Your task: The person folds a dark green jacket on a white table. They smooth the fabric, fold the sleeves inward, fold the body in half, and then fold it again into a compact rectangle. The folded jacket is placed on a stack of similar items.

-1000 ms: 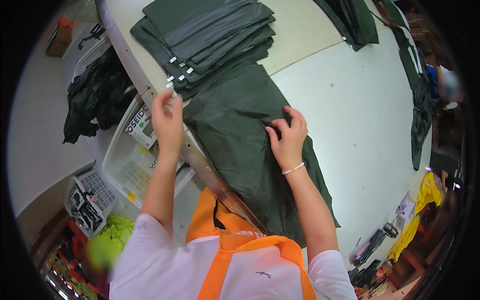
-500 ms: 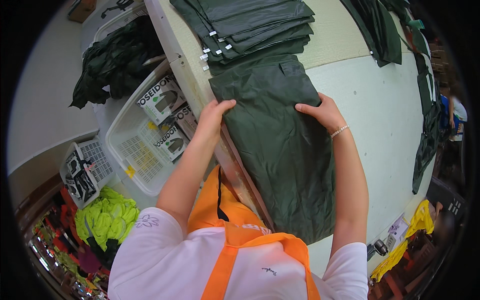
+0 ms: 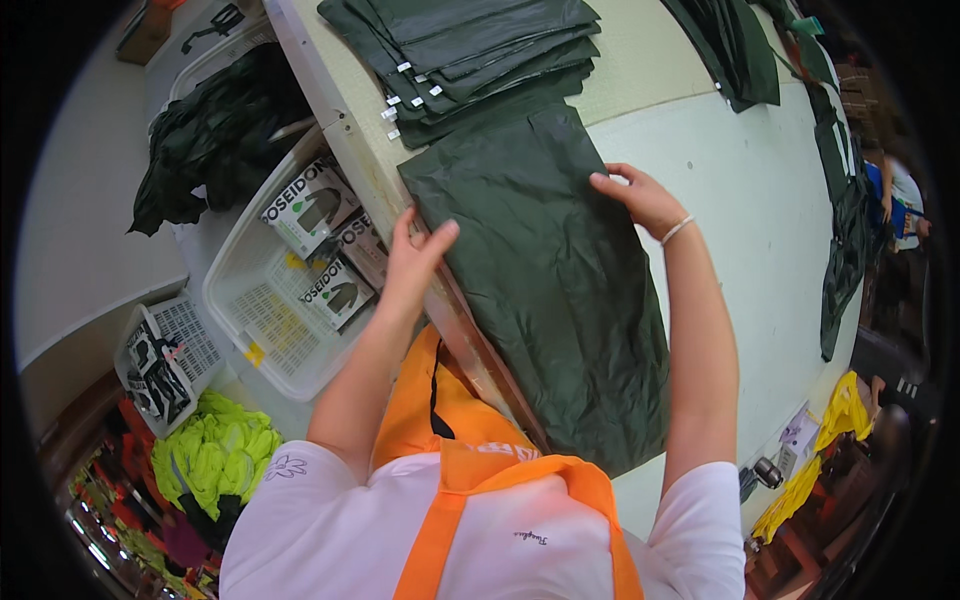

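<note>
A folded dark green garment (image 3: 540, 290), smooth and slightly shiny, lies lengthwise along the table's near left edge. My left hand (image 3: 418, 255) is at its left side above the wooden edge, thumb and fingers apart, holding nothing. At the garment's upper right side is my right hand (image 3: 648, 205), thumb by the cloth's edge and fingers spread, with no cloth gripped. Beyond the garment's far end sits a stack of similar folded dark green garments (image 3: 480, 50), with small white labels sticking out on its left.
Left of the table stand a white plastic basket (image 3: 232, 285) holding printed packages (image 3: 310, 208) and a heap of dark cloth (image 3: 215, 135). Bright yellow-green cloth (image 3: 215, 450) is piled lower left. More dark garments (image 3: 735, 50) lie on the table (image 3: 740, 230) at far right.
Both hands have loosened from the garment and their fingers have spread. Its far end now lies flatter and straighter. The whole view has shifted slightly.
</note>
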A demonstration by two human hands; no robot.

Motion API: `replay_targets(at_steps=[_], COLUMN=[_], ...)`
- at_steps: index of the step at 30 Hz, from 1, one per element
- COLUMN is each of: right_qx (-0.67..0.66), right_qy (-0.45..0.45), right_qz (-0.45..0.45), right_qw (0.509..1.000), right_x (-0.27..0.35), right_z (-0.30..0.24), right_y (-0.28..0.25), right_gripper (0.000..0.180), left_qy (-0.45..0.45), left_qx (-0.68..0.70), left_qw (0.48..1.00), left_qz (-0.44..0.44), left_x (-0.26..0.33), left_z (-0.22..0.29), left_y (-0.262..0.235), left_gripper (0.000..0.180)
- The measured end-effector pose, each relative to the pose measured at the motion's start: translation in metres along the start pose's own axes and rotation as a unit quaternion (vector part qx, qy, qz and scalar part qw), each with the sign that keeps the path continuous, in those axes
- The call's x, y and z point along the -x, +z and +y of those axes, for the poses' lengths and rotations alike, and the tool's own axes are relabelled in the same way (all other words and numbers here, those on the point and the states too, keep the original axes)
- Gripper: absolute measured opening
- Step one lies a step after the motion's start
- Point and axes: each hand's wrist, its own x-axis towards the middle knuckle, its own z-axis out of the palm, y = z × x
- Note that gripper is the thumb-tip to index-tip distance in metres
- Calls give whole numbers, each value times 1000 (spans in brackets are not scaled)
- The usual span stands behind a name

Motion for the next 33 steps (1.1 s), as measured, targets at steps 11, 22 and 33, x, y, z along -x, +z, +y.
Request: replay_targets(at_steps=[11, 22, 33], right_qx=[-15, 54, 232], right_qy=[-76, -218, -268], right_qz=[18, -59, -117], right_qw=[997, 973, 928], right_x=[26, 32, 192], right_z=[7, 23, -71], right_y=[-14, -20, -35], right_gripper=[64, 61, 33], left_qy=[254, 36, -182], left_qx=[25, -71, 144], left_qw=[966, 992, 902], left_qz=[-44, -100, -364], left_x=[49, 44, 155], left_z=[-9, -12, 72], left_y=[33, 34, -16], left_gripper=[80, 56, 50])
